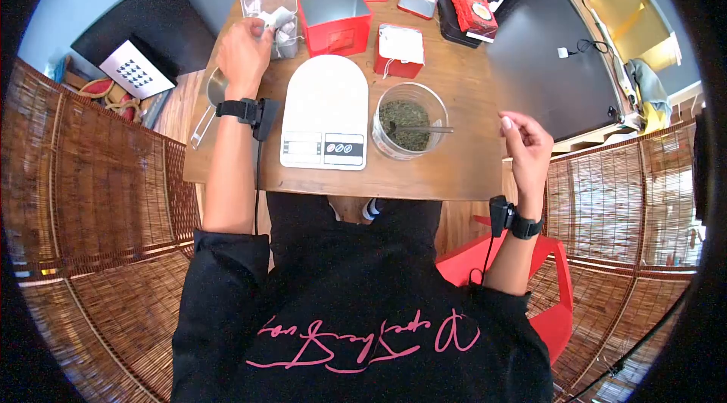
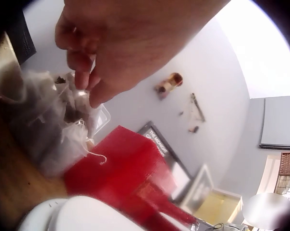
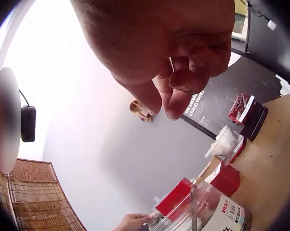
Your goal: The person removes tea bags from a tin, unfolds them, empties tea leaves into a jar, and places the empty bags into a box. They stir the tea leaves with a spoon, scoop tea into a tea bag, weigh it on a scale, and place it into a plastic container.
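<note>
Worktop (image 1: 471,172): carries all items below.
Scale (image 1: 326,96): flat, near its front edge.
Red tin (image 1: 337,38): open, upright, behind scale.
Clear box (image 1: 248,6): beside red tin, holding white bags.
Tub (image 1: 393,151): right of scale, dried leaves inside.
Left hand (image 1: 244,53): grasping, fingertips pinching a bag (image 1: 269,18) at the clear box.
Right hand (image 1: 529,145): released, fingers loosely bent, off the worktop's right side.
Spoon (image 1: 438,129): leaning in tub.
</note>
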{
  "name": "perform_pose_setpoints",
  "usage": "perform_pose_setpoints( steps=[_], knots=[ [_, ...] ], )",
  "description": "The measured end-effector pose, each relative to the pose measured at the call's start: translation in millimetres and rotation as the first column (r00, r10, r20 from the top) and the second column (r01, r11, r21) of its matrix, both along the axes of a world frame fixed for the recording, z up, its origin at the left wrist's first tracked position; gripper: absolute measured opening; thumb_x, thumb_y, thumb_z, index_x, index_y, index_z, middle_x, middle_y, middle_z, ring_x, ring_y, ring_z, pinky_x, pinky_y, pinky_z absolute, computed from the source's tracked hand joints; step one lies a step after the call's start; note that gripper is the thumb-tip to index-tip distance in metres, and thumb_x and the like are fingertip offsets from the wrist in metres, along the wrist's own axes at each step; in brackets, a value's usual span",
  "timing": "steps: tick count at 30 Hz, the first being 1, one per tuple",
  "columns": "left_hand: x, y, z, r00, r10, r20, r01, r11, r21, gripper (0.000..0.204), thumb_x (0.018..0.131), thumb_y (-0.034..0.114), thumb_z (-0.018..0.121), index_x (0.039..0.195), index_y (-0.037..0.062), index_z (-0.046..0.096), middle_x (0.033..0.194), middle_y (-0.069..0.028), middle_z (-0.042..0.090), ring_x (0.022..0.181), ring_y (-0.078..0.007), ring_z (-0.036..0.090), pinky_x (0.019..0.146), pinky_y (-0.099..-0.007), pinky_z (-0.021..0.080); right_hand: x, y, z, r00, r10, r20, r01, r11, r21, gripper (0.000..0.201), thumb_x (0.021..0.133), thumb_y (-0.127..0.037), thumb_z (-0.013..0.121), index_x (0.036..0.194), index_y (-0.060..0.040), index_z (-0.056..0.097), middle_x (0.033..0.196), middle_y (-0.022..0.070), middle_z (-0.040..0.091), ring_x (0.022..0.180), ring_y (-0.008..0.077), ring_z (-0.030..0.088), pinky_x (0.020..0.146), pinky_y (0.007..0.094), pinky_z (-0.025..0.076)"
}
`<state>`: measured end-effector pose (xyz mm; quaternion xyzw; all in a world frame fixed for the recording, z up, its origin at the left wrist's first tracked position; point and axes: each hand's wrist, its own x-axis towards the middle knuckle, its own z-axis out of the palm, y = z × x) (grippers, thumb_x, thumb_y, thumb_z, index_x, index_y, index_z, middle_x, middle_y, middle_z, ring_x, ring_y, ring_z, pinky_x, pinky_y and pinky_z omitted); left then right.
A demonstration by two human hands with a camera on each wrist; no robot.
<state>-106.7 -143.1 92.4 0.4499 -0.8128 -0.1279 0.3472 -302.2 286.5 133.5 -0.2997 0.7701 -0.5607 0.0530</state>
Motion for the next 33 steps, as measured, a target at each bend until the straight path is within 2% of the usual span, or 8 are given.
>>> perform_pose_setpoints(
  steps=[5,11,13,19,22,24,27,33],
  knots=[
    [-6,-3,0,1.000,-0.001,0.013,0.001,1.000,0.030,0.025,0.086,0.031,0.074,0.104,0.0138,0.077,0.096,-0.0091,0.077,0.093,-0.0326,0.072,0.078,-0.0469,0.055,7,20,-20,0.995,-0.047,0.091,0.044,0.998,0.035,0.019,0.096,-0.017,0.075,0.108,-0.0028,0.076,0.079,-0.0013,0.070,0.063,0.0004,0.052,0.054,0.0178,0.037],
    [3,12,24,0.996,-0.056,-0.076,0.040,0.981,-0.192,0.018,0.091,0.020,0.068,0.103,0.0098,0.076,0.097,-0.0118,0.074,0.084,-0.0313,0.072,0.074,-0.0445,0.055,22,17,-17,0.990,-0.022,0.141,0.017,0.999,0.031,0.018,0.096,-0.017,0.075,0.108,-0.0029,0.076,0.080,-0.0010,0.071,0.065,0.0006,0.054,0.055,0.0181,0.037],
    [7,32,41,0.926,-0.305,-0.223,0.278,0.949,-0.146,0.015,0.094,0.015,0.068,0.103,0.0046,0.073,0.093,-0.0112,0.073,0.079,-0.0241,0.070,0.076,-0.0337,0.055,28,7,-20,0.989,-0.004,0.150,0.005,1.000,-0.001,0.018,0.096,-0.016,0.075,0.109,-0.0029,0.076,0.080,-0.0013,0.071,0.066,0.0008,0.054,0.055,0.0180,0.038],
    [16,115,71,0.695,-0.655,-0.297,0.655,0.747,-0.115,0.011,0.092,0.002,0.067,0.102,0.0007,0.071,0.094,-0.0109,0.069,0.081,-0.0212,0.068,0.068,-0.0304,0.054,57,-38,-4,0.978,0.149,0.147,-0.158,0.986,0.056,0.020,0.095,-0.011,0.074,0.114,-0.0026,0.076,0.082,-0.0012,0.072,0.069,0.0026,0.059,0.061,0.0182,0.044],
    [17,148,73,0.538,-0.805,-0.250,0.814,0.573,-0.095,0.014,0.090,-0.001,0.068,0.103,0.0015,0.072,0.100,-0.0114,0.069,0.086,-0.0237,0.068,0.070,-0.0313,0.056,76,-66,5,0.947,0.222,0.232,-0.162,0.954,-0.253,0.025,0.095,-0.010,0.073,0.118,-0.0017,0.073,0.088,0.0010,0.073,0.071,0.0031,0.061,0.064,0.0198,0.048],
    [17,169,73,0.491,-0.807,-0.328,0.856,0.517,0.009,0.014,0.088,-0.002,0.067,0.101,0.0008,0.073,0.102,-0.0107,0.069,0.092,-0.0212,0.068,0.076,-0.0310,0.054,79,-75,4,0.834,0.437,0.338,-0.360,0.894,-0.267,0.031,0.095,-0.012,0.074,0.123,0.0005,0.070,0.095,0.0031,0.074,0.074,0.0041,0.062,0.069,0.0216,0.053],
    [14,177,63,0.440,-0.824,-0.356,0.879,0.477,-0.019,0.015,0.088,-0.002,0.069,0.102,0.0010,0.072,0.103,-0.0113,0.069,0.090,-0.0218,0.068,0.074,-0.0314,0.055,78,-80,-7,0.793,0.488,0.364,-0.466,0.871,-0.154,0.034,0.095,-0.012,0.074,0.125,0.0025,0.069,0.103,0.0057,0.074,0.080,0.0059,0.066,0.072,0.0233,0.055],
    [13,180,53,0.545,-0.646,-0.534,0.838,0.449,0.311,0.024,0.092,0.006,0.074,0.114,-0.0007,0.072,0.094,-0.0069,0.075,0.084,-0.0111,0.070,0.073,-0.0268,0.056,79,-75,-8,0.792,0.504,0.344,-0.460,0.864,-0.206,0.032,0.096,-0.007,0.072,0.125,0.0036,0.068,0.108,0.0079,0.075,0.093,0.0101,0.070,0.079,0.0264,0.059]
  ],
)
